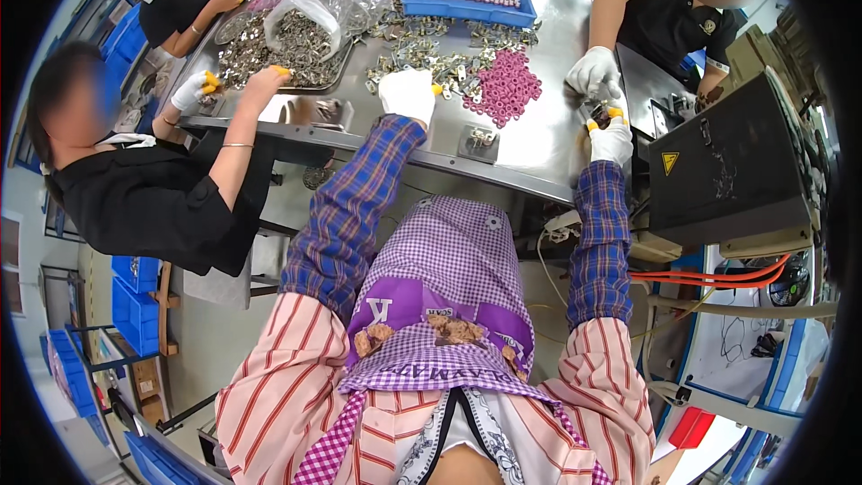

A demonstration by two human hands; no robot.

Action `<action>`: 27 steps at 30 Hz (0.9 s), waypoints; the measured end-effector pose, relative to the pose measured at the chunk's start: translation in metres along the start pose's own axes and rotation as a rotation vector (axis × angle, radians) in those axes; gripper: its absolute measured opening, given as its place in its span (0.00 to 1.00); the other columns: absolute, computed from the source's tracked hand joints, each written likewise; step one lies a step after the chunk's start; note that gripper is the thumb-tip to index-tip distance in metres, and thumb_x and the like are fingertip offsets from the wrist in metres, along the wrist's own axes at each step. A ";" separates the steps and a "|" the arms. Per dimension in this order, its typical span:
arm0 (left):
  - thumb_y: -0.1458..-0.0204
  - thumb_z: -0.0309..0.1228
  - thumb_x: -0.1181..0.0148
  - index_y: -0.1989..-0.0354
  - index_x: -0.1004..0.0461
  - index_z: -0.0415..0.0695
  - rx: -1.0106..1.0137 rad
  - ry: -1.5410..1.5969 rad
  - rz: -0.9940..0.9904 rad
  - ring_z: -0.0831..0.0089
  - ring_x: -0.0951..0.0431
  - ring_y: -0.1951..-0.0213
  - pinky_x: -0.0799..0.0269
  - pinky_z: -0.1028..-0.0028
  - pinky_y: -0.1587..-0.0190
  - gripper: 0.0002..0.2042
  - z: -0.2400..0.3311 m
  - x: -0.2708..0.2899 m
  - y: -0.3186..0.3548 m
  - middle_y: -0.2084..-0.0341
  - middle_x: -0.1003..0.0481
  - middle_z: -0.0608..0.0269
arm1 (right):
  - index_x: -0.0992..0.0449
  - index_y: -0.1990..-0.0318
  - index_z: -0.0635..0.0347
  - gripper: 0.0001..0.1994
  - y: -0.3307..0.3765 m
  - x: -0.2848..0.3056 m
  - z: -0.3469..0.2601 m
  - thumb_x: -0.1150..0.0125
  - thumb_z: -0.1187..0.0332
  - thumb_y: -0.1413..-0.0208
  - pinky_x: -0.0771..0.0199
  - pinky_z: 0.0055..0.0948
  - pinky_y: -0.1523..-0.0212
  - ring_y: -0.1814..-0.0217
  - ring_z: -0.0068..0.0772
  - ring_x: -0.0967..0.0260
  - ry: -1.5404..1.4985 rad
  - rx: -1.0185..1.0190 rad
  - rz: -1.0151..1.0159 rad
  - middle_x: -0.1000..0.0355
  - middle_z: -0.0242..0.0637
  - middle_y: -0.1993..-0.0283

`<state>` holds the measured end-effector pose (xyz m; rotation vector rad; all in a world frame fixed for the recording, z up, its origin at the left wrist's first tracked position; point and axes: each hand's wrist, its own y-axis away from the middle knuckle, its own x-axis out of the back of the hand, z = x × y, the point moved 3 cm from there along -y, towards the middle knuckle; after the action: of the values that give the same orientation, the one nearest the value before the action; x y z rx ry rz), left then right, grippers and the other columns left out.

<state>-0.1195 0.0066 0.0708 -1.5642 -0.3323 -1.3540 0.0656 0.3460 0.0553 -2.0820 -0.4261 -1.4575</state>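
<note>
1. The small metal pieces (453,66) lie loose on the bench (558,47), spread beside and behind the heap of pink rings (508,87), the two kinds meeting along the heap's left side.
2. The left hand (409,95), white-gloved with yellow fingertips, rests at the near edge of the metal pieces. Its fingers look partly curled; whether they have hold of a piece is hidden.
3. The right hand (609,138) is at the bench's right edge, thumb and fingers bent close around a small dark object; blur leaves unclear whether it is gripped.
4. Judging by this, the step in hand is gathering pieces on the left while handling something on the right.
5. The next move probably calls for a fine fingertip pinch to separate one piece from the tangle, and care on the right, where a co-worker's gloved hand (593,72) is just beyond.
6. Nearer the person sits a small square metal block (479,144); farther back, a blue tray (471,15) holds rows of upright parts.
</note>
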 end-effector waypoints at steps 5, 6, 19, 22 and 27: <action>0.54 0.33 0.47 0.73 0.23 0.45 -0.048 -0.249 -0.070 0.60 0.24 0.75 0.30 0.66 0.69 0.08 0.002 -0.016 -0.010 0.79 0.24 0.55 | 0.29 0.49 0.50 0.24 0.004 0.003 -0.005 0.37 0.51 0.51 0.27 0.32 0.58 0.57 0.38 0.29 0.077 -0.010 -0.021 0.30 0.36 0.54; 0.54 0.33 0.47 0.73 0.23 0.45 -0.026 -0.246 -0.083 0.61 0.24 0.74 0.30 0.66 0.70 0.08 0.003 -0.013 -0.010 0.78 0.24 0.55 | 0.29 0.49 0.50 0.24 0.004 -0.002 -0.001 0.37 0.51 0.51 0.27 0.32 0.58 0.58 0.38 0.29 0.072 0.002 -0.018 0.30 0.36 0.54; 0.49 0.32 0.48 0.59 0.27 0.47 0.376 0.672 -0.027 0.58 0.23 0.67 0.28 0.64 0.64 0.10 0.019 0.006 0.042 0.64 0.23 0.54 | 0.25 0.51 0.52 0.20 0.053 0.019 -0.069 0.37 0.56 0.51 0.28 0.29 0.56 0.57 0.32 0.30 0.033 -0.018 -0.044 0.28 0.35 0.54; 0.46 0.32 0.50 0.55 0.31 0.47 0.595 0.935 -0.190 0.55 0.23 0.66 0.28 0.62 0.62 0.11 0.039 -0.014 0.061 0.64 0.23 0.56 | 0.23 0.55 0.54 0.16 0.069 -0.010 -0.089 0.36 0.61 0.51 0.28 0.29 0.55 0.58 0.30 0.29 -0.282 0.100 -0.111 0.25 0.35 0.58; 0.46 0.33 0.49 0.55 0.31 0.47 0.602 0.932 -0.281 0.56 0.23 0.66 0.28 0.63 0.63 0.11 0.046 -0.020 0.072 0.64 0.24 0.55 | 0.21 0.59 0.57 0.12 0.074 -0.015 -0.113 0.36 0.66 0.51 0.28 0.27 0.55 0.60 0.29 0.28 -0.384 0.201 -0.182 0.24 0.35 0.60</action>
<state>-0.0466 0.0173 0.0245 -0.3172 -0.3266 -1.8226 0.0154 0.2196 0.0507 -2.2001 -0.8938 -1.0508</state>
